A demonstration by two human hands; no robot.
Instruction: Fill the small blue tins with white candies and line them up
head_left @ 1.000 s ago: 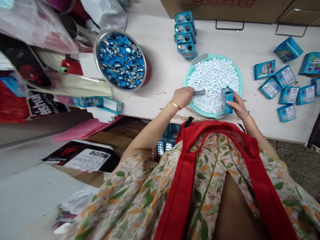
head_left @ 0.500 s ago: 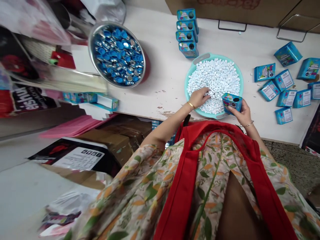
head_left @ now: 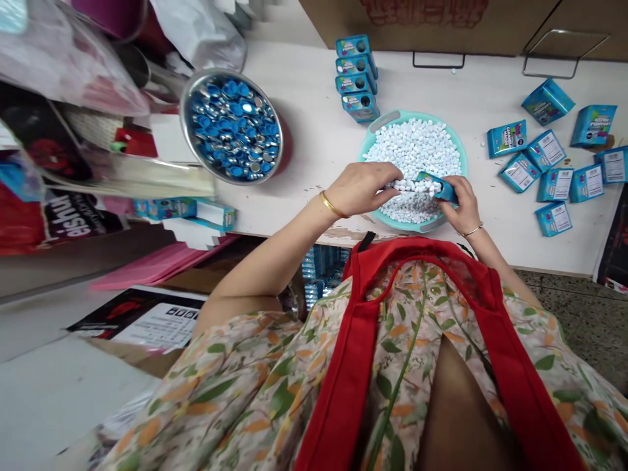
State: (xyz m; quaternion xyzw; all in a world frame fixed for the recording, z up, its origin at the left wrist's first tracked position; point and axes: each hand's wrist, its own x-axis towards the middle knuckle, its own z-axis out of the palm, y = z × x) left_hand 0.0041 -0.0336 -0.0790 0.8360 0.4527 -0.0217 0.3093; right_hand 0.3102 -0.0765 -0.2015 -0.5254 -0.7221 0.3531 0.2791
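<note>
One blue tin (head_left: 446, 190) in right hand (head_left: 464, 204), above white pellets (head_left: 417, 140).

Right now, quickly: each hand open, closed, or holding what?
Left hand: closed, seemingly on a scoop heaped with white pellets.
Right hand: closed around a small blue box.

Bright over the tabletop (head_left: 309, 144) — dim beneath, glinting on the metal bowl (head_left: 186, 104) — stretched and blurred toward the edges.

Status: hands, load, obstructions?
Right hand gripping small blue printed box, mouth toward left hand. Small round white pellets heaped at box mouth, over round turquoise plastic basin. Left hand's grip unclear. No obstruction seen.
</note>
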